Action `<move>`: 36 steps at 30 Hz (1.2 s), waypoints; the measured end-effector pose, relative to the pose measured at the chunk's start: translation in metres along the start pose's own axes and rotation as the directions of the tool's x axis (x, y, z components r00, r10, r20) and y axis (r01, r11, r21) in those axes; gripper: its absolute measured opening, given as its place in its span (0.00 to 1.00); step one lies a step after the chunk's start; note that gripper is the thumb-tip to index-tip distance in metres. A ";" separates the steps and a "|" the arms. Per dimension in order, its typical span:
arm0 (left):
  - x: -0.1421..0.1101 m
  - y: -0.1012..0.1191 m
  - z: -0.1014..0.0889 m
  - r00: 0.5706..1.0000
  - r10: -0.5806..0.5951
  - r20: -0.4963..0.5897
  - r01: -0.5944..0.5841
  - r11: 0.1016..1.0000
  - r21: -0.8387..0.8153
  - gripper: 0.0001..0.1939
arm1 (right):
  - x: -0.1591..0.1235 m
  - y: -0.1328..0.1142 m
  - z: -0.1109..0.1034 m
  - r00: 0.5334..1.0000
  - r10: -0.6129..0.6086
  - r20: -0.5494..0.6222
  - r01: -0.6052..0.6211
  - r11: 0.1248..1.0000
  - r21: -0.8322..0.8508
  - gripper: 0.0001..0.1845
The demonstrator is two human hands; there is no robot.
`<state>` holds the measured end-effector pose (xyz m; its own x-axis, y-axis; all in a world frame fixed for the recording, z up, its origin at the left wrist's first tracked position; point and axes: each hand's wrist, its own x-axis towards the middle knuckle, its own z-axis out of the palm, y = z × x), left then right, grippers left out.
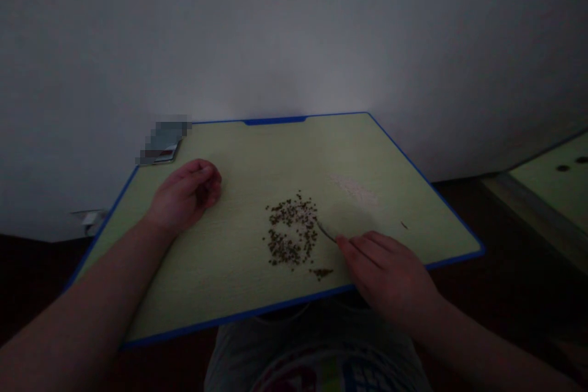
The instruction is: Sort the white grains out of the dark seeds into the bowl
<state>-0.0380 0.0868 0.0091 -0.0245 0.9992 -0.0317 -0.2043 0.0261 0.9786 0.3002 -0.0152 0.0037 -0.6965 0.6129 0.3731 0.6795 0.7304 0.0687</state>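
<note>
My right hand pinches a thin, dark, slightly curved tool that looks like metal; its exact kind is too dim to tell. The tool's tip reaches the right edge of a ring-like scatter of small brown grains, with paler grains mixed in. A smaller clump of brown grains lies nearer the front edge. Farther back on the right is a patch of pale, rice-like grains. My left hand rests on the board to the left, fingers curled in loosely, with nothing visible in them.
The pale yellow-green tabletop has a blue rim and stands against a grey wall. A flat, partly blurred item sits at its back left corner. One small dark sliver lies to the right. The room is dim.
</note>
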 end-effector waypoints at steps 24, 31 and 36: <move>-0.003 0.002 0.000 1.000 -0.004 0.031 0.004 1.000 0.015 0.07 | 0.013 0.018 -0.003 0.999 0.029 -0.033 -0.030 0.999 -0.036 0.14; -0.002 0.002 0.000 1.000 -0.002 0.028 0.001 1.000 0.002 0.06 | 0.010 0.011 -0.008 0.999 -0.026 -0.032 0.029 0.995 0.093 0.14; -0.002 0.002 0.001 1.000 -0.005 0.024 0.005 1.000 0.010 0.06 | 0.008 0.015 -0.008 0.997 -0.030 -0.070 0.037 0.994 0.106 0.15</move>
<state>-0.0370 0.0844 0.0115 -0.0005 0.9995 -0.0319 -0.1946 0.0312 0.9804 0.3065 -0.0015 0.0151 -0.6990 0.5682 0.4343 0.6249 0.7805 -0.0154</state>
